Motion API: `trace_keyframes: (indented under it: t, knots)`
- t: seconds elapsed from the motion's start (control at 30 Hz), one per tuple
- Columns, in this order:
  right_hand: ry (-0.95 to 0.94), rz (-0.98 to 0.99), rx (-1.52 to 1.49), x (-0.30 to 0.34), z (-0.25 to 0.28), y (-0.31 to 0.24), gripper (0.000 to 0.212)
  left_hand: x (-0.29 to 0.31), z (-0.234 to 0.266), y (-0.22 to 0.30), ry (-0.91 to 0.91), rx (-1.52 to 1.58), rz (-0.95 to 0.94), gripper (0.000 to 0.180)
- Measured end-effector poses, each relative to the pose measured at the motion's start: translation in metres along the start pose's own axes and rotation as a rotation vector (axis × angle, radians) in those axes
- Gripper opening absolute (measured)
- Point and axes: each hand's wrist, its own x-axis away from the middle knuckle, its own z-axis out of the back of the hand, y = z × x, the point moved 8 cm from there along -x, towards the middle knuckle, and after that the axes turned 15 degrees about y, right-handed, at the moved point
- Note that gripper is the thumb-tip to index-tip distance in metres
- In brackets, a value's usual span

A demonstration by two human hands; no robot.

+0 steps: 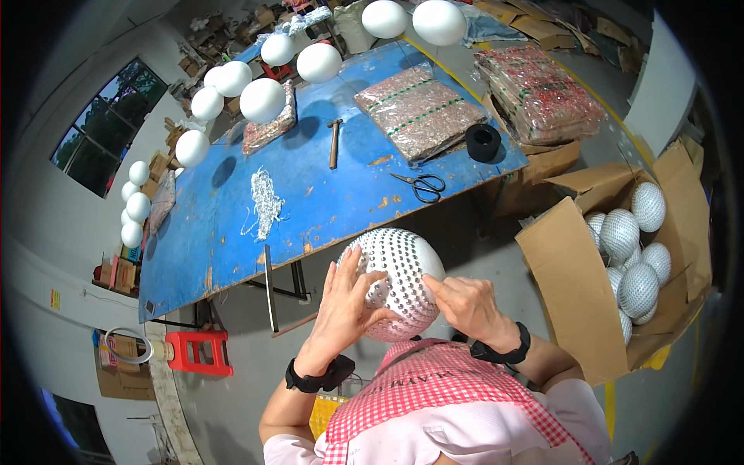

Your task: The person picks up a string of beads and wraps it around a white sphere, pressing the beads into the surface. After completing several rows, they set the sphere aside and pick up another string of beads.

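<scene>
A white ball [403, 271] covered in rows of small silver studs is in front of me, above my checked apron, with a bare white patch at its upper right. My left hand [345, 298] lies against its left side, thumb and fingers spread around the curve and holding it. On the ball's right side, my right hand [465, 306] is closed, with curled fingers and a tip pressed against the surface at the edge of the studded rows. Whatever those fingers pinch, if anything, is hidden. Both wrists wear black bands.
A blue table [310, 194] carries scissors [420, 187], a hammer [334, 143], black tape roll [483, 142], silvery strands [265, 203] and a plastic-wrapped pack [418, 112]. Plain white balls [262, 101] stand around its far side. Right, a carton [577, 294] holds studded balls [638, 291]. A red stool [199, 353] stands left.
</scene>
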Motion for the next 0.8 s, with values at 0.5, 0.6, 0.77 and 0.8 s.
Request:
trace_keyframes:
  t: [0.5, 0.6, 0.77, 0.8]
  knots:
    - [-0.016, 0.037, -0.009, 0.002, -0.001, -0.009, 0.037, 0.013, 0.005, -0.001, 0.070, 0.008, 0.002, 0.087]
    - [-0.023, 0.051, -0.008, 0.001, 0.000, -0.011, 0.038, 0.011, 0.010, -0.001, 0.091, -0.046, 0.000, 0.073]
    - [-0.019, 0.084, -0.006, -0.001, 0.002, -0.016, 0.039, 0.016, 0.019, -0.017, 0.157, 0.050, 0.037, 0.050]
    - [-0.017, 0.090, 0.012, -0.001, 0.000, -0.017, 0.040, 0.017, 0.017, -0.017, 0.137, 0.045, -0.005, 0.049]
